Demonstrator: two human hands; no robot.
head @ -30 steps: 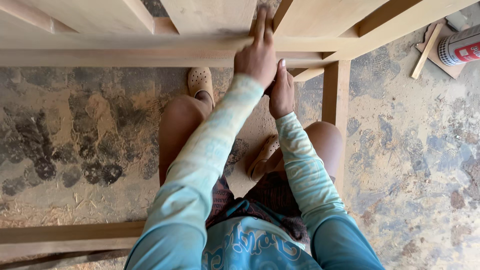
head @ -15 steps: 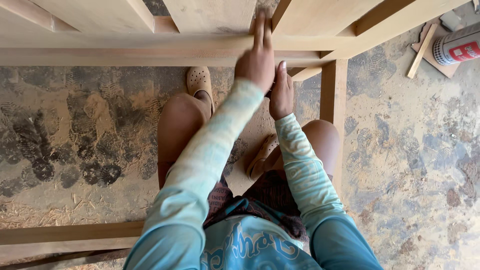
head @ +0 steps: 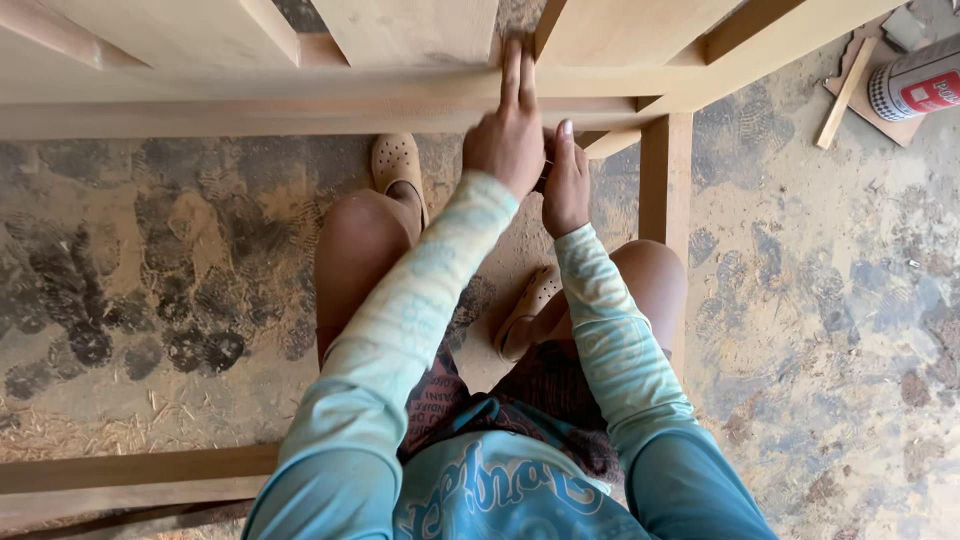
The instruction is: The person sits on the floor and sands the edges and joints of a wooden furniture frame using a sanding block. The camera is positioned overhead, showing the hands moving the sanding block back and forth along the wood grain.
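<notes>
1. your left hand (head: 505, 140) lies flat on the horizontal rail (head: 300, 100) of the pale wooden frame, two fingers stretched up to the seam between the upright boards (head: 415, 30); it presses and grips nothing.
2. your right hand (head: 566, 190) sits just under the rail near the leg post (head: 665, 170), curled; whether it holds anything i cannot tell.
3. bare fingertips sliding along raw wood could catch a splinter at that seam.
4. you crouch inside the frame, clogs (head: 397, 165) on a dusty floor (head: 150, 280); leaning hard could slip a foot or tip the frame.
5. the spray can (head: 915, 85) on wood scraps (head: 845, 90) lies well apart on your right, and could roll if kicked.
</notes>
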